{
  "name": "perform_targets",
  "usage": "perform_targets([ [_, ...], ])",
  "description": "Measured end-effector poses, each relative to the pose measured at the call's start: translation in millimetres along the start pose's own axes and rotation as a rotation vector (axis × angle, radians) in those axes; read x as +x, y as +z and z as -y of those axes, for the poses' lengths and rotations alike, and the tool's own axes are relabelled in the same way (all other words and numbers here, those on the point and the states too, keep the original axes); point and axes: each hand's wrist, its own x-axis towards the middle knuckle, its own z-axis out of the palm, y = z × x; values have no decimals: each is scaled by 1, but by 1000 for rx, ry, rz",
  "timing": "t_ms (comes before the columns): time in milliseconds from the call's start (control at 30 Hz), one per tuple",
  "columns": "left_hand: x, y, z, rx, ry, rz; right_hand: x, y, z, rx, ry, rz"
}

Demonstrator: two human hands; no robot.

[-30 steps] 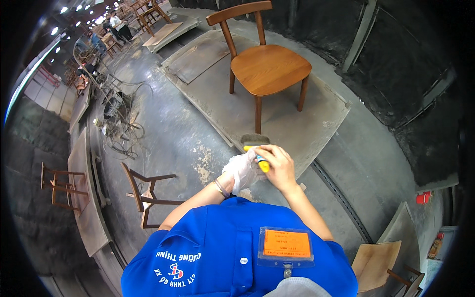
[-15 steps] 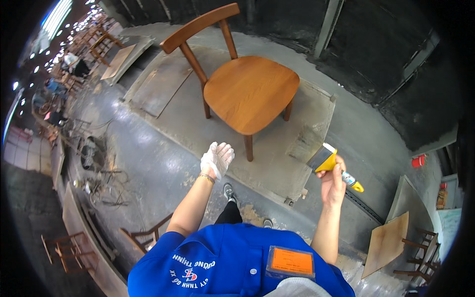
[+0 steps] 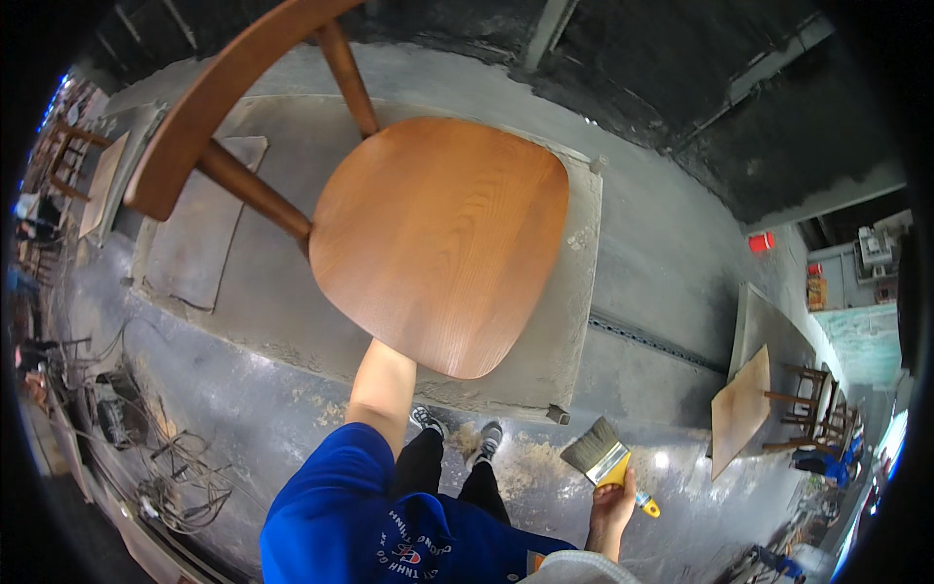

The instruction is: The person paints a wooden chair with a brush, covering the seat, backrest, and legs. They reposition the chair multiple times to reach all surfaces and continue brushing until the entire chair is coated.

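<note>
A brown wooden chair (image 3: 443, 243) with a curved backrest fills the upper middle of the view, raised above the grey platform. Its legs are hidden under the seat. My left forearm (image 3: 382, 384) reaches beneath the seat's near edge and bears the chair up; the hand itself is out of sight there, so its grip does not show. Low on the right, my right hand (image 3: 611, 504) is closed round a wide paintbrush (image 3: 611, 467) with a yellow handle. The brush's dark bristles point up and left, away from the chair.
Below the chair lies a low grey platform (image 3: 263, 316) with a flat board (image 3: 199, 238) at its left. Tangled cables (image 3: 185, 487) cover the floor at left. A board (image 3: 741, 409) and other chairs (image 3: 812, 404) stand at right, with a red bucket (image 3: 761, 242) farther back.
My gloved left hand has gone from beside the platform to under the chair, which now stands higher and nearer. My right hand has lowered the paintbrush, and the view has shifted right.
</note>
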Motion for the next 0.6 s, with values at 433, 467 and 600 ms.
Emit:
perform_targets([
  [433,-43,29,12,564,-55,-163,-20,-29,-20,17,17,-171],
  [467,-52,31,14,601,-73,-155,-17,-27,-18,1,14,-166],
  [600,-78,41,21,740,-133,-115,-1,-19,-13,-38,-35,-81],
])
